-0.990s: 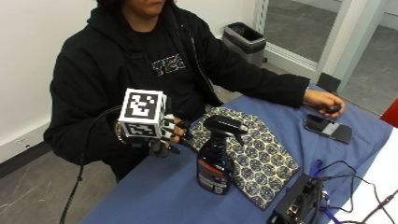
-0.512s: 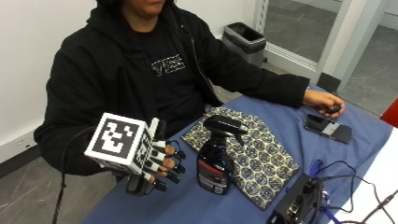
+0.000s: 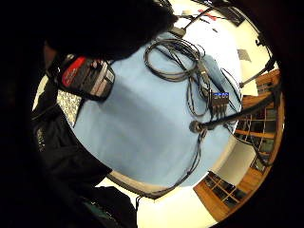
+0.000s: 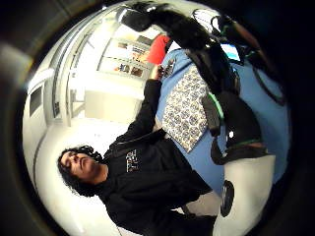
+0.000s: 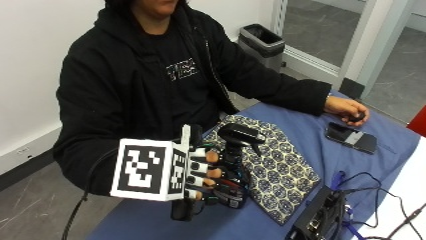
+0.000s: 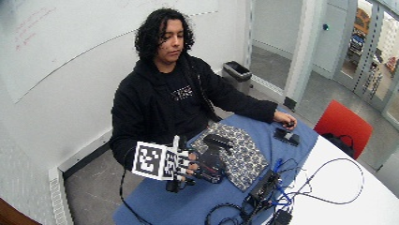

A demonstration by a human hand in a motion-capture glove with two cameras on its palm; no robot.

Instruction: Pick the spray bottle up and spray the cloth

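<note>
A dark spray bottle [image 5: 234, 150] with a black trigger head stands on the near corner of a patterned cloth [image 5: 286, 170] spread on the blue table [image 5: 393, 145]. My gloved right hand [image 5: 200, 180] is at the bottle's lower body from the side, with its fingers [image 5: 212, 172] curled onto it. The little finger side palm view has the bottle's red and grey label [image 3: 88, 76] close by, with a corner of the cloth [image 3: 69, 102] beside it. The cloth [image 4: 184, 113] also shows in the thumb side palm view, as does the bottle [image 6: 212, 157] in the wide outside view.
The person's bare left hand [image 5: 346, 107] rests at the far end of the table beside a phone [image 5: 351, 137]. A black box with cables [image 5: 319, 220] lies to the right of the cloth. A bin [image 5: 263, 40] stands on the floor behind.
My right hand swung down from beside the person's chest and moved right to the bottle, where its fingers now curl. The bottle and cloth have stayed put.
</note>
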